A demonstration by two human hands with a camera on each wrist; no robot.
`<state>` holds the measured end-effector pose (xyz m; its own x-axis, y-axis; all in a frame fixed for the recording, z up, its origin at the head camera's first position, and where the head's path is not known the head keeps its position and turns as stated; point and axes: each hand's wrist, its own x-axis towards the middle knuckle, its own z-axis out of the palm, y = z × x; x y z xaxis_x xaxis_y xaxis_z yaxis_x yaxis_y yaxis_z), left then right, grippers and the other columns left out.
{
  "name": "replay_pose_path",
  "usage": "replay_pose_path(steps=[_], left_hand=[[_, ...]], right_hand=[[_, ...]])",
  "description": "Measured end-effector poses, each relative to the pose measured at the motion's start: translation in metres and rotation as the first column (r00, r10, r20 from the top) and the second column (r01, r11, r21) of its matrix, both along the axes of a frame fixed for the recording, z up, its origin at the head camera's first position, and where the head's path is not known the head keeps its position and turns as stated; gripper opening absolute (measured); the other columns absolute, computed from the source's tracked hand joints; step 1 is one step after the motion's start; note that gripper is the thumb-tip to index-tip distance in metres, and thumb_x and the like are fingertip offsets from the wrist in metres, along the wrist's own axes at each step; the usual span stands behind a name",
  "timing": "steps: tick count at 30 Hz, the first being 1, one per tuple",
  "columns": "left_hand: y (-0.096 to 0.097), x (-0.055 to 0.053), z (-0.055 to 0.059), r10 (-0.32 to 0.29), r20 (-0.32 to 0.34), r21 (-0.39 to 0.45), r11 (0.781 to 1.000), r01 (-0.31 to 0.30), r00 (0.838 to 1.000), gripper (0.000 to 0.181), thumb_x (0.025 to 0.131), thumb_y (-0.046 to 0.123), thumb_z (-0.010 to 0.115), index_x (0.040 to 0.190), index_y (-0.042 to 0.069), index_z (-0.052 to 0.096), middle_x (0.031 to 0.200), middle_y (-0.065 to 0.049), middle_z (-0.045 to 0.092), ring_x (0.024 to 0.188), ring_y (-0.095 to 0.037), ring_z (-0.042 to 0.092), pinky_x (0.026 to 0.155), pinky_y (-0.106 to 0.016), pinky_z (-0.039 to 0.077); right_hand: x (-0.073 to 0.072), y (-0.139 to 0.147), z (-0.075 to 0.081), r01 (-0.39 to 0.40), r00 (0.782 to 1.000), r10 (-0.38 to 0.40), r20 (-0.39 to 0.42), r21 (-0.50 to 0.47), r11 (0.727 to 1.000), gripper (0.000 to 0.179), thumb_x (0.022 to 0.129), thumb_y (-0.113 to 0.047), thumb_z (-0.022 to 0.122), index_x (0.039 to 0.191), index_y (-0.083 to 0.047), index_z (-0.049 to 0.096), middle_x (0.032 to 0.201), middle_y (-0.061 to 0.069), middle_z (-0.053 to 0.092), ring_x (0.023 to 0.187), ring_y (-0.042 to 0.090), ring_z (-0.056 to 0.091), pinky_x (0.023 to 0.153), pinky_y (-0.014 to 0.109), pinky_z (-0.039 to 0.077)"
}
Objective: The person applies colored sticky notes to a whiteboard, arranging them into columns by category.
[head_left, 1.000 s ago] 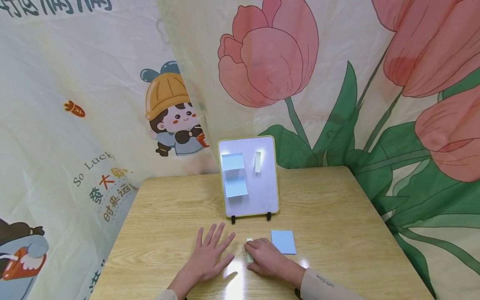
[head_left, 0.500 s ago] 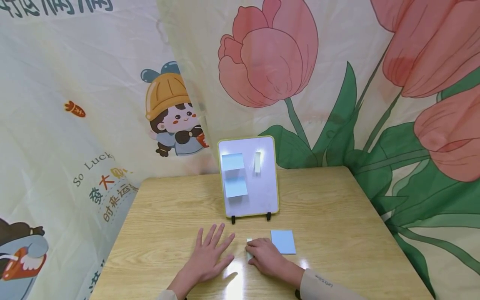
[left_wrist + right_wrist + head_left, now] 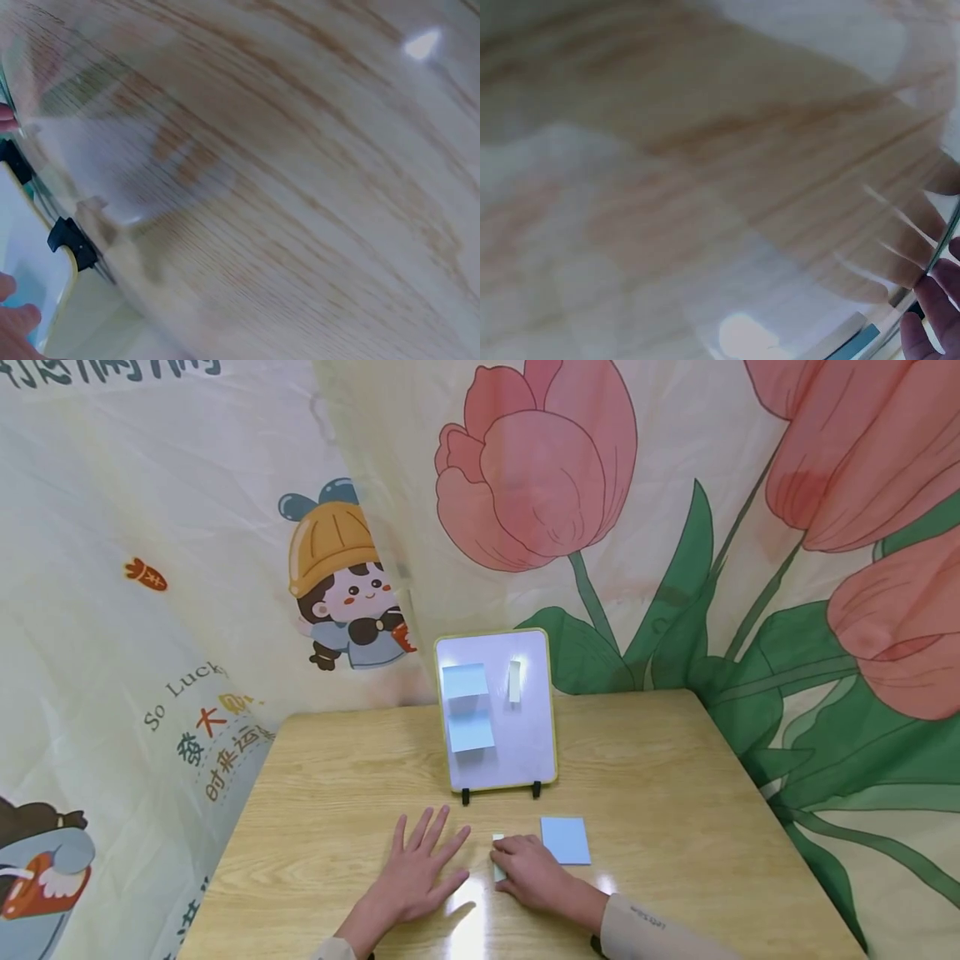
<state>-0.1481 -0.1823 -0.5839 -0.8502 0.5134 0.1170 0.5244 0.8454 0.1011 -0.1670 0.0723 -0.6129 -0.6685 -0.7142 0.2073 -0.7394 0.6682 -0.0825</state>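
Note:
My right hand (image 3: 534, 872) bends over a narrow pale green sticky-note pad (image 3: 498, 875) on the table, thumb and fingers closed on its sides. The fingers hide most of the pad. Just right of that hand lies a square blue sticky-note pad (image 3: 566, 841). My left hand (image 3: 420, 868) is spread at the left, fingers straight and apart, holding nothing. Behind the hands a whiteboard (image 3: 521, 752) stands upright; two blue sticky notes, an upper note (image 3: 465, 680) and a lower note (image 3: 471, 732), and one narrow pale note (image 3: 514, 682) are stuck on it.
Two black feet, one of them the left foot (image 3: 466, 797), support the whiteboard at its lower edge. The wooden table (image 3: 660, 777) is glossy and reflects light. A printed cloth (image 3: 675, 427) with tulips hangs behind and beside it.
My right thumb has drawn in toward the narrow pad and the fingers. The left hand has stayed in place. The head view has shifted very slightly.

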Motion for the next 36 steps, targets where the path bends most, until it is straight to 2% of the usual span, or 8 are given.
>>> replay_pose_path(steps=[7, 12, 15, 19, 26, 29, 33, 36], left_hand=[[0.001, -0.001, 0.003, 0.001, 0.0, -0.017, 1.0, -0.001, 1.0, 0.061, 0.1, 0.062, 0.033, 0.154, 0.035, 0.033, 0.165, -0.013, 0.021, 0.151, -0.038, 0.02, 0.114, -0.07, 0.009], [0.001, 0.0, 0.004, -0.001, 0.004, -0.007, 1.0, 0.001, 1.0, 0.061, 0.1, 0.062, 0.034, 0.154, 0.034, 0.035, 0.165, -0.013, 0.02, 0.151, -0.037, 0.017, 0.114, -0.07, 0.01], [0.002, 0.001, 0.004, 0.001, 0.011, -0.004, 1.0, -0.001, 1.0, 0.061, 0.1, 0.062, 0.034, 0.154, 0.034, 0.035, 0.165, -0.013, 0.02, 0.151, -0.037, 0.016, 0.114, -0.07, 0.009], [0.001, 0.001, 0.005, 0.005, 0.026, -0.005, 1.0, -0.004, 1.0, 0.061, 0.1, 0.062, 0.034, 0.154, 0.034, 0.035, 0.165, -0.013, 0.019, 0.152, -0.037, 0.015, 0.114, -0.07, 0.008], [0.001, -0.001, 0.007, 0.006, 0.037, -0.015, 1.0, -0.006, 0.999, 0.06, 0.1, 0.062, 0.034, 0.154, 0.035, 0.034, 0.165, -0.012, 0.018, 0.152, -0.037, 0.015, 0.115, -0.069, 0.007], [0.001, -0.001, 0.008, 0.005, 0.027, -0.017, 1.0, -0.004, 1.0, 0.061, 0.1, 0.063, 0.034, 0.154, 0.035, 0.035, 0.165, -0.013, 0.02, 0.152, -0.037, 0.016, 0.115, -0.07, 0.008], [0.003, 0.0, 0.01, -0.003, 0.025, -0.007, 1.0, 0.003, 1.0, 0.061, 0.1, 0.062, 0.035, 0.153, 0.034, 0.036, 0.165, -0.014, 0.02, 0.151, -0.037, 0.015, 0.115, -0.07, 0.008], [0.002, 0.001, 0.012, 0.001, 0.032, -0.015, 1.0, -0.001, 0.999, 0.061, 0.1, 0.062, 0.034, 0.154, 0.034, 0.035, 0.165, -0.013, 0.019, 0.152, -0.037, 0.015, 0.115, -0.07, 0.008]], right_hand=[[0.002, -0.001, -0.004, -0.046, 0.985, 0.05, -0.164, 0.025, 0.999, 0.032, 0.091, -0.029, 0.068, 0.12, -0.016, 0.07, 0.12, 0.007, 0.069, 0.106, 0.02, 0.066, 0.087, 0.04, 0.051], [-0.003, -0.005, -0.003, -0.056, 0.966, 0.063, -0.25, 0.033, 0.998, 0.014, 0.091, -0.023, 0.067, 0.102, -0.017, 0.074, 0.108, 0.003, 0.073, 0.095, 0.015, 0.068, 0.08, 0.033, 0.051], [-0.006, -0.007, 0.001, -0.055, 0.975, 0.06, -0.216, 0.028, 0.998, 0.007, 0.088, -0.024, 0.071, 0.09, -0.017, 0.071, 0.099, 0.0, 0.073, 0.086, 0.012, 0.069, 0.075, 0.03, 0.051], [-0.008, -0.007, 0.008, -0.058, 0.994, 0.061, -0.094, 0.039, 0.998, 0.013, 0.085, -0.027, 0.073, 0.086, -0.014, 0.068, 0.098, 0.001, 0.074, 0.081, 0.013, 0.07, 0.074, 0.03, 0.055], [-0.011, -0.004, 0.023, -0.099, 0.989, 0.087, 0.116, 0.101, 0.99, 0.025, 0.087, -0.006, 0.068, 0.112, -0.007, 0.067, 0.115, 0.009, 0.073, 0.099, 0.019, 0.072, 0.085, 0.028, 0.058], [-0.013, -0.003, 0.026, -0.082, 0.982, 0.063, 0.176, 0.103, 0.991, 0.034, 0.086, 0.0, 0.066, 0.119, -0.005, 0.064, 0.106, 0.008, 0.075, 0.089, 0.016, 0.072, 0.076, 0.024, 0.058], [-0.015, -0.002, 0.025, -0.022, 0.985, 0.018, 0.171, 0.023, 0.999, 0.01, 0.09, -0.004, 0.064, 0.097, -0.009, 0.068, 0.073, -0.002, 0.069, 0.059, 0.006, 0.06, 0.054, 0.021, 0.05], [-0.015, -0.003, 0.021, -0.029, 0.997, 0.032, 0.067, -0.05, 0.998, 0.016, 0.089, -0.009, 0.067, 0.075, -0.014, 0.066, 0.067, -0.007, 0.065, 0.057, 0.005, 0.058, 0.053, 0.02, 0.049]])
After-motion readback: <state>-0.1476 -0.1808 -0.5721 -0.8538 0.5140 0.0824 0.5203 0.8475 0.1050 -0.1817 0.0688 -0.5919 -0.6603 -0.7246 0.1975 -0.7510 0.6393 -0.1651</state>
